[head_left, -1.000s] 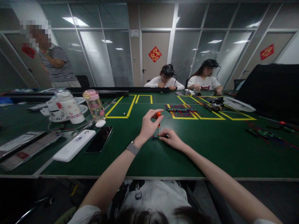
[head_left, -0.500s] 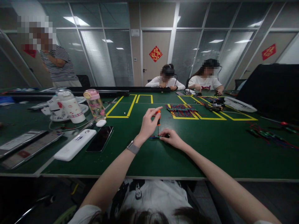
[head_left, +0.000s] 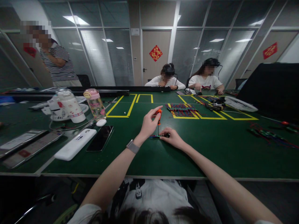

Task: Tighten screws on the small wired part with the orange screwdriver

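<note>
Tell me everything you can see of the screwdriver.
The screwdriver has an orange and dark handle that looks like plastic and a thin shaft, probably metal. It stands nearly upright, tip down at the small circuit board on the green table. The left hand holds its handle, partly hiding it. The tip is too small to make out.

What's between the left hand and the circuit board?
The screwdriver's shaft, running from the orange handle in the left hand down to the circuit board; head view.

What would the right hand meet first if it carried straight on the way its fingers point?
The right hand would most likely meet the small circuit board at its fingertips, beneath the screwdriver; exact contact is too small to tell.
</note>
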`<state>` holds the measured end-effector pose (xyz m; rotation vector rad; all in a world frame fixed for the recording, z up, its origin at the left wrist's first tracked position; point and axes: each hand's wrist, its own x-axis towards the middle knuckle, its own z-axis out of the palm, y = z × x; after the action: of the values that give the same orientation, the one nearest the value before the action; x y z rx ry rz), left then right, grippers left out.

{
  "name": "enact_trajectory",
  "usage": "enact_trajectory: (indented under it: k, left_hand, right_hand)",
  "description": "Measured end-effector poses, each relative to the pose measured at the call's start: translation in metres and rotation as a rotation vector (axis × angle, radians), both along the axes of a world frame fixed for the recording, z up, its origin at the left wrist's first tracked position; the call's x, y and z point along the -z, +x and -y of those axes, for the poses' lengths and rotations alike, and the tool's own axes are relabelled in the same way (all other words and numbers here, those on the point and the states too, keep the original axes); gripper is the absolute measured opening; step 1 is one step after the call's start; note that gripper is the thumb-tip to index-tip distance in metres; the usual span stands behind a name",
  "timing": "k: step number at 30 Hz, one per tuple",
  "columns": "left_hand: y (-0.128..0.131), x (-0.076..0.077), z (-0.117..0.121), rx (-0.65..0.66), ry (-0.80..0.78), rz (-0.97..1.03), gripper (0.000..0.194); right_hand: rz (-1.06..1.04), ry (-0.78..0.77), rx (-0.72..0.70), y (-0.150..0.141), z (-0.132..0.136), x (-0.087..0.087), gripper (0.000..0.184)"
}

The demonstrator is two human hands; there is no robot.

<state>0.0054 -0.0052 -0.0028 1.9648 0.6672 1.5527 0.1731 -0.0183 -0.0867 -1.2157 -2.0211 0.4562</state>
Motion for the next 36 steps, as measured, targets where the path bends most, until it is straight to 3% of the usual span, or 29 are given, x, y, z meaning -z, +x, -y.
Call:
enact_trajectory:
  k: [6,12,17,23,28,33,36]
  left_hand:
    - [-0.0013,-0.0015,0.0037,-0.179,0.107,-0.068,0.028]
    - [-0.0028,-0.0035,0.0039,-0.168,0.064,-0.04,0.028]
    - [-0.0042,-0.005,0.0034,-0.291,0.057,-0.048,0.02]
    - [-0.0023,-0.0044,0.0037,-0.087,0.031,0.008,0.027]
    - [-0.0022,-0.0058,0.0075,-0.189,0.109,-0.039,0.022]
    - [-0.0017,-0.0048,0.005,-0.041,0.016,0.021,0.03]
    - [-0.0034,-0.0046,0.0036,-0.2,0.025,0.022,0.022]
  right_hand:
    - [-0.016,-0.019,0.0,0.0002,0.0012,-0.0023,0.012]
    - [-0.015,-0.025,-0.006,0.0007,0.0017,-0.0035,0.012]
    - [-0.014,-0.023,-0.011,0.0008,0.0015,-0.0036,0.012]
    - [0.009,-0.016,-0.017,0.0007,0.0022,-0.004,0.013]
    - [0.0,-0.011,-0.011,0.0006,0.0031,-0.0043,0.012]
    - [0.002,-0.007,-0.01,0.0008,0.0027,-0.0039,0.012]
    - [-0.002,-0.008,-0.01,0.0009,0.0027,-0.0039,0.012]
